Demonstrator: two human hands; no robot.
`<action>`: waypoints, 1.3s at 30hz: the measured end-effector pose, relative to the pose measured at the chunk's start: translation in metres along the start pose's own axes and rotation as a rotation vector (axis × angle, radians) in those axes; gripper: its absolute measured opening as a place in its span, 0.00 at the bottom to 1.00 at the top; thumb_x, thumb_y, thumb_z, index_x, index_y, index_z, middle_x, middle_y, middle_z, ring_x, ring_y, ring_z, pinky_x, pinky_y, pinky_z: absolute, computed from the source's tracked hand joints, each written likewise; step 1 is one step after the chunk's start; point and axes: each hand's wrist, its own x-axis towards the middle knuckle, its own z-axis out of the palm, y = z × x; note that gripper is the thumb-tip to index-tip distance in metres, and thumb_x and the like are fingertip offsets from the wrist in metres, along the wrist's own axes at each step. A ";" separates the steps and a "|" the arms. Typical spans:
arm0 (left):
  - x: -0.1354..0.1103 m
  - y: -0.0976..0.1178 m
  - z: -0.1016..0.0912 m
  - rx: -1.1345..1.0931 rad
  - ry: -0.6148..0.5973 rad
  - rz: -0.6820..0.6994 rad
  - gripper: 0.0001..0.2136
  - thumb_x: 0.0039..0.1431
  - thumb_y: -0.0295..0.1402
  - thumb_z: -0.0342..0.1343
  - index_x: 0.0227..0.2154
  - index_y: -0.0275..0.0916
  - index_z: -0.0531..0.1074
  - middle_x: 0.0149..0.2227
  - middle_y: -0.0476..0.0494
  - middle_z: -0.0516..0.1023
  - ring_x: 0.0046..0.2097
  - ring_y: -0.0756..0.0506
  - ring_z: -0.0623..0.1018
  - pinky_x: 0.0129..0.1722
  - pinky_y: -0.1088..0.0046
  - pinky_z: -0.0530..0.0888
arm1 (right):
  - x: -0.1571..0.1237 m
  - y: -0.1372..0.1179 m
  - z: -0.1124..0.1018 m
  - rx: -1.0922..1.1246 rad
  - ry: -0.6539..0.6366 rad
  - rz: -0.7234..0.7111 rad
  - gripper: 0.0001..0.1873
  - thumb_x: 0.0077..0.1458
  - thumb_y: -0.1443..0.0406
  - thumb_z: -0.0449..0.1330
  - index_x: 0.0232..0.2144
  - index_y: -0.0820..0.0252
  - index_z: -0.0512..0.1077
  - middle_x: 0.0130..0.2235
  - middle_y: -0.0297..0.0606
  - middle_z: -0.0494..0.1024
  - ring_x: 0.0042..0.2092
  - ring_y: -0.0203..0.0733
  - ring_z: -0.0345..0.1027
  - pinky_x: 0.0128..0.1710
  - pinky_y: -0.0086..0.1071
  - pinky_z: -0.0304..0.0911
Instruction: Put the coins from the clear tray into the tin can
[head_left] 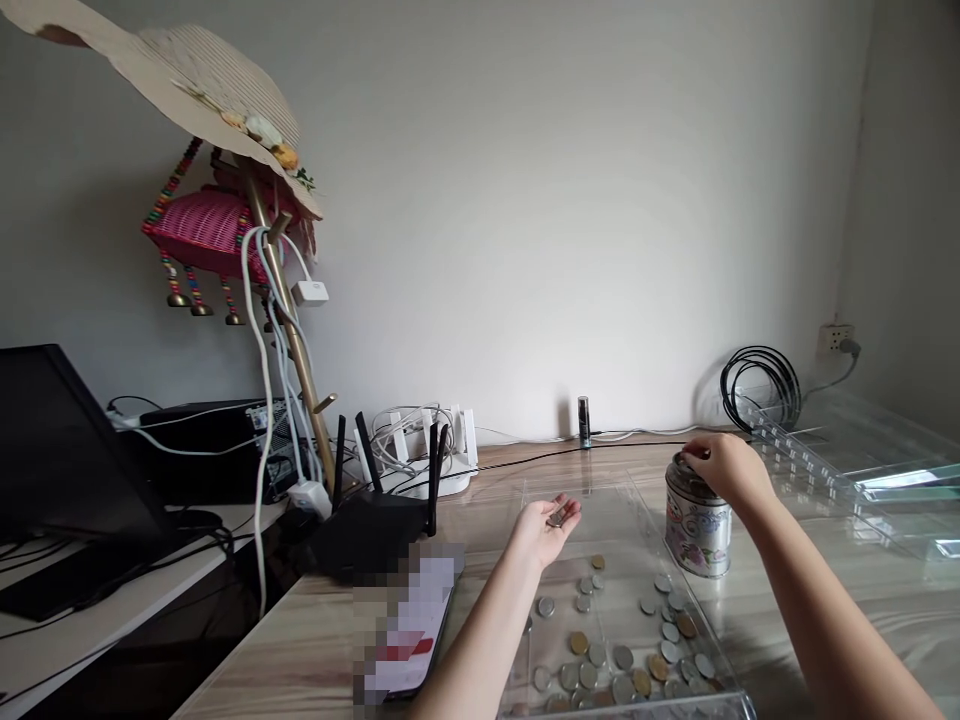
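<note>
My left hand (538,535) is turned palm up above the clear plastic tray, its fingers cupped around a few coins (555,519). My right hand (724,466) rests over the top of a round floral tin (697,530), fingertips pinched together at its lid. Whatever sits between those fingertips is too small to make out. Below and between my forearms, several silver and brass-coloured coins (578,643) lie scattered in the shallow clear tray (712,650). The tin stands upright beside the tray's right edge.
A phone (416,630) lies left of my left forearm, with a black router (379,530) behind it. Clear plastic panels (862,490) and a coiled black cable (761,388) occupy the right. A small dark bottle (583,422) stands by the wall.
</note>
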 end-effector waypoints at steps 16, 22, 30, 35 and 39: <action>-0.008 -0.014 0.010 0.276 -0.311 -0.202 0.21 0.57 0.43 0.36 0.27 0.30 0.66 0.20 0.46 0.64 0.22 0.52 0.65 0.24 0.78 0.62 | -0.073 -0.093 0.062 0.188 -0.382 -0.619 0.12 0.51 0.66 0.47 0.23 0.57 0.70 0.30 0.34 0.70 0.35 0.34 0.60 0.31 0.25 0.52; -0.013 -0.015 0.013 0.272 -0.352 -0.214 0.21 0.56 0.44 0.37 0.28 0.31 0.66 0.22 0.44 0.66 0.23 0.50 0.68 0.24 0.76 0.64 | -0.073 -0.095 0.055 0.200 -0.366 -0.585 0.09 0.49 0.63 0.51 0.28 0.56 0.70 0.34 0.34 0.71 0.38 0.36 0.60 0.32 0.25 0.54; -0.016 -0.016 0.016 0.215 -0.346 -0.201 0.13 0.55 0.35 0.42 0.26 0.30 0.66 0.21 0.42 0.70 0.25 0.50 0.71 0.29 0.76 0.67 | -0.069 -0.094 0.055 0.184 -0.184 -0.517 0.11 0.50 0.66 0.48 0.28 0.55 0.71 0.30 0.34 0.72 0.35 0.35 0.62 0.30 0.25 0.54; -0.017 -0.016 0.016 0.343 -0.311 -0.171 0.11 0.49 0.25 0.43 0.33 0.24 0.67 0.32 0.32 0.73 0.38 0.44 0.74 0.38 0.72 0.68 | -0.027 -0.045 0.008 0.185 0.053 -0.177 0.13 0.49 0.58 0.48 0.32 0.51 0.72 0.30 0.33 0.74 0.30 0.35 0.64 0.27 0.26 0.54; -0.014 -0.015 0.013 0.384 -0.323 -0.147 0.12 0.48 0.26 0.43 0.35 0.25 0.66 0.34 0.32 0.73 0.38 0.44 0.74 0.38 0.71 0.69 | 0.001 0.005 -0.019 -0.013 -0.008 0.067 0.15 0.42 0.53 0.53 0.24 0.56 0.73 0.24 0.37 0.73 0.26 0.38 0.63 0.22 0.27 0.50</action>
